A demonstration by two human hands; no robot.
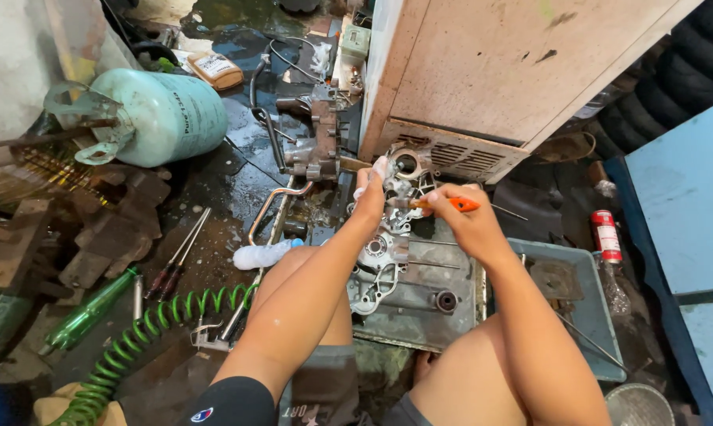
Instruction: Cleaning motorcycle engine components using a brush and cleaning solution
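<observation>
Over the engine casing: both hands meet at the upper end of a silver engine casing (380,256), which lies on a greasy metal tray (419,315) between the person's bare knees.
Left hand: the left hand (370,199) is curled, its fingers pressed against the casing's upper part; whether it grips or only steadies, I cannot tell.
Right hand: the right hand (465,225) is closed around an orange-handled tool (451,203), whose tip points left to the casing, just beside the left hand.
Casing place: it sits on the left part of the tray, its top end just below the vent of a beige cabinet (482,79).
Counts: one casing under the hands; one orange-handled tool; one second engine part (321,134) up and left of the casing; two slim screwdrivers (179,252) lying together well left of it; one green coiled hose (167,315); one green glass bottle (88,312); one pale green gas cylinder (171,114); one red can (606,235).
Left of the casing: a bent chrome bar (271,207) and a white squeeze bottle (263,254) lie near the left forearm; the hose coils below them across the wet floor (230,170).
Right of the casing: a grey plastic bin (591,315), then the red can, then a blue panel (688,189).
In the way: the left forearm crosses the casing's left edge and hides part of it; the right hand covers the tool's grip.
</observation>
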